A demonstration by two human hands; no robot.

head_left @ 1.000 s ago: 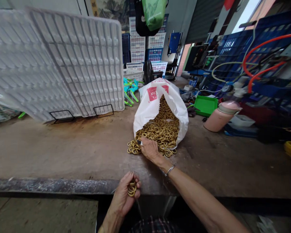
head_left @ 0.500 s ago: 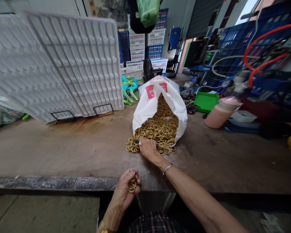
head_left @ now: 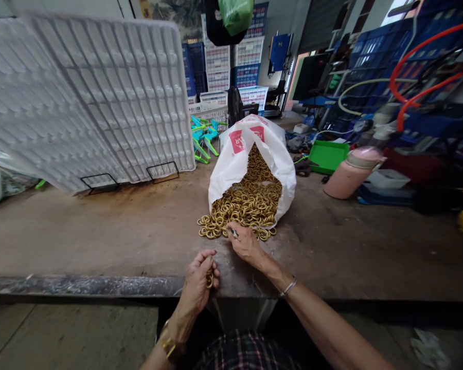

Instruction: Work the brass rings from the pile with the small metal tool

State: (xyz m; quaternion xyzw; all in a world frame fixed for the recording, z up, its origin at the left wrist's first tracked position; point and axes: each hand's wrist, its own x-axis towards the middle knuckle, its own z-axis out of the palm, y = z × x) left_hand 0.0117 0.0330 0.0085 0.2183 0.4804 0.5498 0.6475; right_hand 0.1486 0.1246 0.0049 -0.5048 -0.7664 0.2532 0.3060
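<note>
My left hand (head_left: pixel 199 272) is curled at the table's front edge around several brass-coloured rings (head_left: pixel 210 279), which show between palm and fingers. My right hand (head_left: pixel 246 244) pinches a small, slim tool (head_left: pixel 233 233) with a pale, metallic look; its kind is too small to make out. This hand is at the front of a heap of loose brass-coloured rings (head_left: pixel 250 203). The heap spills from the mouth of a white plastic bag (head_left: pixel 226 172) with red print, lying on its side. Some rings lie on the tabletop before the bag.
Ribbed white plastic trays (head_left: pixel 135 103) stand upright at the left on black wire stands (head_left: pixel 99 182). Teal and green plastic pieces (head_left: pixel 204 139) are behind the bag. To the right are a green tray (head_left: pixel 327 156) and a pink bottle (head_left: pixel 349 174). Stacked crates (head_left: pixel 218 64) fill the back.
My right hand has drawn back slightly to the right from the ring heap, still pinching the small tool. My left hand has moved up and left, its rings still held.
</note>
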